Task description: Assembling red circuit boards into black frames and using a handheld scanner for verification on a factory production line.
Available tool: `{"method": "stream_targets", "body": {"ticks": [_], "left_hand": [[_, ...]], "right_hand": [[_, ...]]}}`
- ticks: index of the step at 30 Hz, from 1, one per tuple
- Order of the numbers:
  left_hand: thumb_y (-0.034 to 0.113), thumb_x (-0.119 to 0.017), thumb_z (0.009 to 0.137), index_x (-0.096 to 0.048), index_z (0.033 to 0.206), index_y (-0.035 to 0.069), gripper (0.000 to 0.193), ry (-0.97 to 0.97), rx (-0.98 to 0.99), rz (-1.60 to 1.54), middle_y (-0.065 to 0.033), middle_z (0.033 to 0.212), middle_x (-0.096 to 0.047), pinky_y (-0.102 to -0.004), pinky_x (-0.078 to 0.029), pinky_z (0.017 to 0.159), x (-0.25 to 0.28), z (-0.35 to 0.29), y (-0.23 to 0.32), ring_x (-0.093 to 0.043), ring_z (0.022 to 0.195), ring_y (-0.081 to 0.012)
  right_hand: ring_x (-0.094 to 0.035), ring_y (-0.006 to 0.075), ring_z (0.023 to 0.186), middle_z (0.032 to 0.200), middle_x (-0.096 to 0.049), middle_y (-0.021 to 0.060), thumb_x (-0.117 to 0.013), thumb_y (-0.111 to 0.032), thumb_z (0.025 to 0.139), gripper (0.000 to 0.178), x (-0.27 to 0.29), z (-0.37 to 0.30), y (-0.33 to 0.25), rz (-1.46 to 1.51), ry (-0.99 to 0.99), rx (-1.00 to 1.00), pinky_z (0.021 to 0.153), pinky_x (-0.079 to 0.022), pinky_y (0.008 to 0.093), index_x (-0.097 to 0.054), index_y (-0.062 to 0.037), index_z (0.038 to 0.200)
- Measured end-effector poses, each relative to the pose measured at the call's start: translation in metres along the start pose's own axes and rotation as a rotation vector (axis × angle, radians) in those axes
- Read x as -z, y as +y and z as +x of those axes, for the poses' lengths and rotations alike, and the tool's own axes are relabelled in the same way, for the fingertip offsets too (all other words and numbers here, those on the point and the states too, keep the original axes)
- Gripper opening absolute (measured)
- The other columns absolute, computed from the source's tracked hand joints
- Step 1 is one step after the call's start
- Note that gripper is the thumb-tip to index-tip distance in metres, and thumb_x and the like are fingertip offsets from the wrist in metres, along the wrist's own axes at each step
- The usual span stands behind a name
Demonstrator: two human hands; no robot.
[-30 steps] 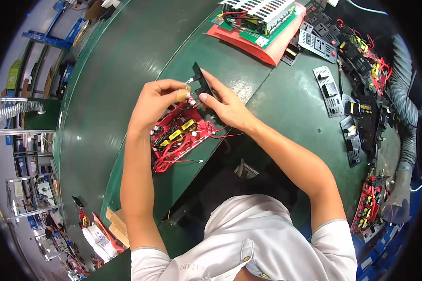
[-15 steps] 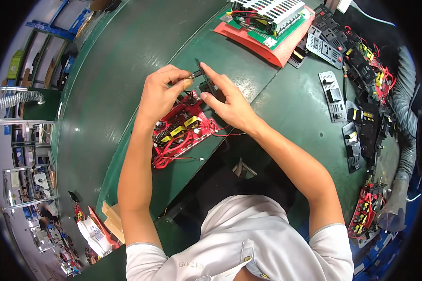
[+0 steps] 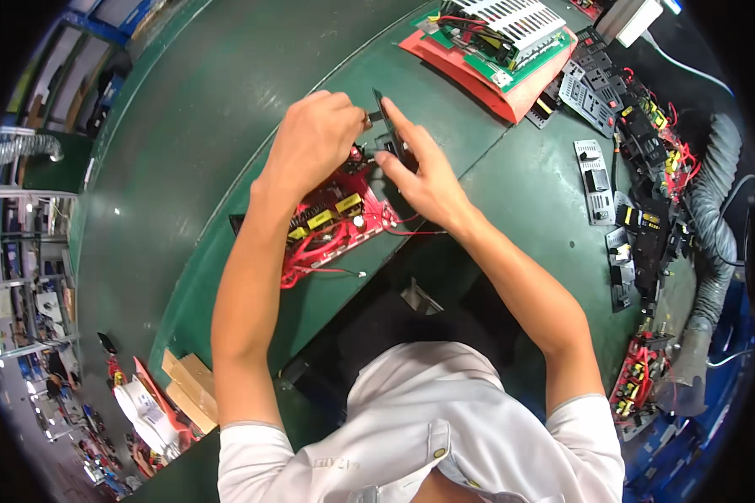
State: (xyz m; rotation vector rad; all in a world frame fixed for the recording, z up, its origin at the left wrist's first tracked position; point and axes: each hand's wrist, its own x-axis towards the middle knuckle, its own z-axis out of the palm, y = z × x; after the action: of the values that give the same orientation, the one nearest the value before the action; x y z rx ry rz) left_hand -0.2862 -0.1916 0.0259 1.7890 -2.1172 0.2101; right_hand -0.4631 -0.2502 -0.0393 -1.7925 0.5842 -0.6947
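My right hand [image 3: 428, 176] grips a thin dark panel [image 3: 382, 107] standing on edge, fingers along its right side and thumb near its lower part. My left hand [image 3: 315, 142] is closed at the panel's left side. Its fingertips are mostly hidden behind the back of the hand, and what they pinch is too small to make out. Below both hands lies a red circuit board [image 3: 327, 247] with yellow-wrapped parts and red wires. My left wrist covers part of the board's far end.
A green circuit board with a white slotted metal cover [image 3: 524, 21] rests on an orange-red sheet [image 3: 453, 71] at the far side. Grey socket panels [image 3: 594, 180] and wired boards line the right, beside a grey flexible duct [image 3: 713, 226]. Cardboard [image 3: 195, 390] sits at lower left.
My left hand has turned, so its back now covers the fingertips. Both hands and the panel appear slightly farther right; the whole view has shifted a little too.
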Motion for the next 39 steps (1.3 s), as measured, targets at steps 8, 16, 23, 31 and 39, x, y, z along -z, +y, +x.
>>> {"method": "stream_targets", "body": {"ticks": [8,16,23,31,39], "left_hand": [[0.018,-0.072,0.082,-0.063,0.118,0.005,0.040,0.094,0.337,-0.140,-0.0142,0.110,-0.061,-0.0413,-0.049,0.086,0.032,-0.030,0.028,-0.061,0.095,-0.0329],[0.020,-0.069,0.084,-0.064,0.114,0.005,0.033,-0.204,0.275,-0.302,-0.0112,0.107,-0.060,-0.0409,-0.049,0.082,0.026,-0.056,0.028,-0.062,0.094,-0.0316],[0.007,-0.065,0.073,-0.072,0.084,0.001,0.015,-0.426,0.196,-0.083,-0.0146,0.112,-0.060,-0.0444,-0.048,0.088,0.001,-0.055,0.053,-0.057,0.105,-0.0321],[0.008,-0.066,0.073,-0.074,0.078,0.004,0.010,-0.382,0.153,0.004,-0.0134,0.105,-0.060,-0.0447,-0.044,0.090,-0.024,-0.058,0.066,-0.054,0.106,-0.0315],[0.008,-0.057,0.081,-0.064,0.083,0.001,0.010,-0.494,0.104,-0.272,-0.0142,0.088,-0.063,-0.0415,-0.048,0.078,0.017,-0.054,0.036,-0.059,0.090,-0.0314]], "right_hand": [[-0.054,0.0394,0.109,0.122,-0.054,0.0219,-0.067,-0.021,0.088,0.068,0.023,0.015,-0.003,-0.838,0.166,0.246,0.091,-0.046,0.0431,-0.037,-0.0113,0.147],[-0.054,0.0349,0.105,0.115,-0.054,0.0164,-0.075,-0.010,0.078,0.042,0.028,-0.082,-0.038,-0.763,-0.108,0.281,0.089,-0.044,0.0430,-0.060,-0.0046,0.117],[-0.058,0.0221,0.086,0.097,-0.059,0.0089,-0.069,-0.005,0.082,0.015,0.024,-0.088,-0.016,-0.646,-0.207,0.010,0.075,-0.046,0.0331,-0.061,-0.0024,0.095],[-0.054,0.0071,0.070,0.077,-0.058,-0.0005,-0.060,-0.007,0.094,0.005,0.022,-0.065,-0.001,-0.024,0.104,-0.343,0.066,-0.044,0.0222,-0.058,-0.0016,0.094],[-0.058,0.0086,0.073,0.082,-0.062,0.0023,-0.061,-0.007,0.093,0.009,0.020,-0.071,0.000,-0.309,0.072,-0.244,0.065,-0.047,0.0250,-0.060,0.0000,0.098]]}}
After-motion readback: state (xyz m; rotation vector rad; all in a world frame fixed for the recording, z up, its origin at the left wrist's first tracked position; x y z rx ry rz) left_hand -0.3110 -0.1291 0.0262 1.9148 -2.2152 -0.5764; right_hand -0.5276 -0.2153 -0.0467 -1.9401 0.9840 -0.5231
